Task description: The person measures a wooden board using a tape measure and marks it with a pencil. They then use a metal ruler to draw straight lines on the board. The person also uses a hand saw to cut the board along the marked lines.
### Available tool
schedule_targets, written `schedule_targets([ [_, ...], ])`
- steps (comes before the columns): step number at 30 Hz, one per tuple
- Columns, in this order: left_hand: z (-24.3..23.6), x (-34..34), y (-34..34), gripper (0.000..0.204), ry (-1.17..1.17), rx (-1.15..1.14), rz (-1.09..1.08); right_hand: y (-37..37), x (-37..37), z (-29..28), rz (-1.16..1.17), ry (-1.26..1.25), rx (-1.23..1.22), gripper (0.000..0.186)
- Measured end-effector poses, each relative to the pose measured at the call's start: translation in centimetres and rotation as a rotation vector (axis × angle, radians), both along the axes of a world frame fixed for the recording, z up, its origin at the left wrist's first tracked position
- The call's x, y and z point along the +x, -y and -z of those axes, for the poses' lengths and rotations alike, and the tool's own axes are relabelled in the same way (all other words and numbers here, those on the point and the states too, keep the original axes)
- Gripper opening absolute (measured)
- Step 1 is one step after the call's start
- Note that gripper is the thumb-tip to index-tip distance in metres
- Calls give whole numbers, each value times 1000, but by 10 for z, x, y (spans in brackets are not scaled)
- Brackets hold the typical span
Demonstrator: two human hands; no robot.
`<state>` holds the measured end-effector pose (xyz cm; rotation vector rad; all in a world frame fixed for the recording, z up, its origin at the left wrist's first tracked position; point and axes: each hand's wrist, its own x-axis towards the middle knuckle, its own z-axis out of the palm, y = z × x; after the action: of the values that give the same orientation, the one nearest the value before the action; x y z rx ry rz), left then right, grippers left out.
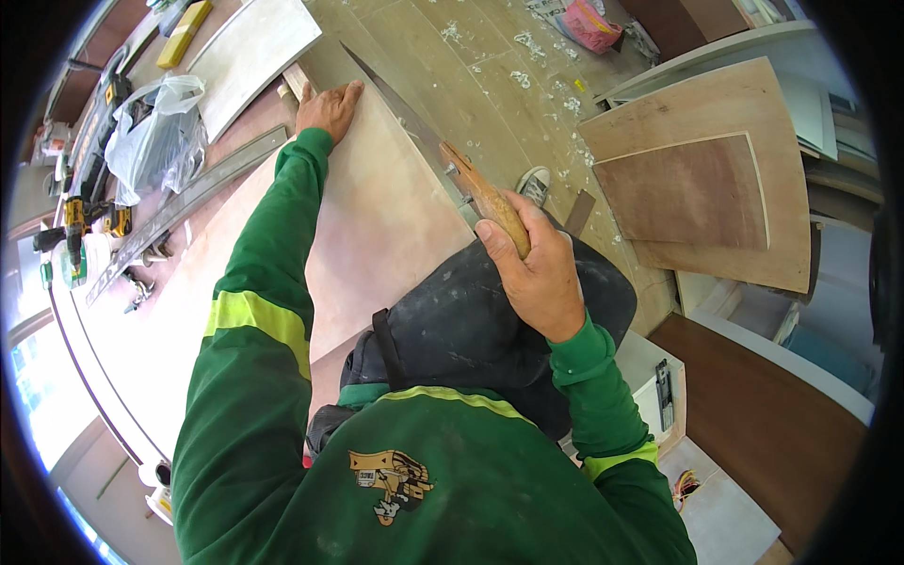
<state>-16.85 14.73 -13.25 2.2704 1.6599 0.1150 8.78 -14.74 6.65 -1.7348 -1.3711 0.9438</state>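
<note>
My right hand [539,273] is closed around the wooden handle of a handsaw [487,202]. The saw's thin dark blade runs away from me along the right edge of a pale plywood board [386,202]. At the far end of that board my left hand [328,110] rests on top, fingers apart and pressing down near the edge; some fingertips are hard to make out. My bent leg in dark trousers [471,311] lies against the board's near end.
To the left lie a long metal straightedge [202,202], a plastic bag [158,137] and a cordless drill [75,226]. Plywood panels [687,193] lean at the right. Shavings [527,45] litter the tiled floor beyond a shoe [534,185].
</note>
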Motion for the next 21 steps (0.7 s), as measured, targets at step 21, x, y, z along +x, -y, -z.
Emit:
schedule_targets([
  [21, 20, -6, -11, 49, -242, 87, 160, 12, -1, -10, -52, 25, -19, 47],
])
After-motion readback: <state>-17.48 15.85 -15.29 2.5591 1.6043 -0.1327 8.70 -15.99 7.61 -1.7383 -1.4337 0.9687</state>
